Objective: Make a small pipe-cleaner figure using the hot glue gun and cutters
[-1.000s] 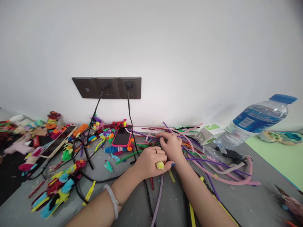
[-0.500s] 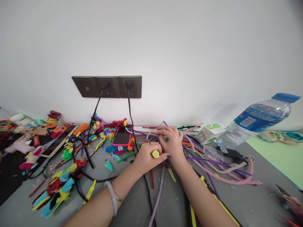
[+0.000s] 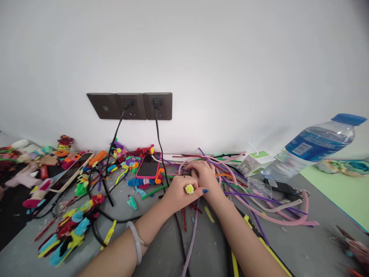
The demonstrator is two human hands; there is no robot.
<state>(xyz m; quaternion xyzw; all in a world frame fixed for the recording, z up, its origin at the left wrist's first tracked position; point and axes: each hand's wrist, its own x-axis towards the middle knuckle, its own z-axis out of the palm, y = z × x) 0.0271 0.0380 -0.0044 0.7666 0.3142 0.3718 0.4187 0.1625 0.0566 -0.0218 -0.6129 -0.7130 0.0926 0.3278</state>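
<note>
My left hand [image 3: 178,194] is curled closed, pinching a small yellow fuzzy ball [image 3: 189,189] between thumb and fingers; a pale bracelet [image 3: 135,241] rings that wrist. My right hand [image 3: 205,176] lies just beyond it, fingers bent down into a tangle of pink, purple and green pipe cleaners [image 3: 236,181] on the grey table [image 3: 288,246]. What those fingers grip is hidden. A lilac pipe cleaner [image 3: 191,238] trails from under my hands towards me.
A pink-cased phone [image 3: 148,166] and another phone [image 3: 70,172] lie plugged by black cables into dark wall sockets [image 3: 129,105]. Finished colourful pipe-cleaner figures [image 3: 66,227] crowd the left. A water bottle [image 3: 311,148], a small carton [image 3: 252,163] and scissors [image 3: 350,242] sit right.
Both hands have shifted slightly away from me into the pipe-cleaner tangle, the yellow ball staying in the left hand. The right fingers went from reaching out to bent down.
</note>
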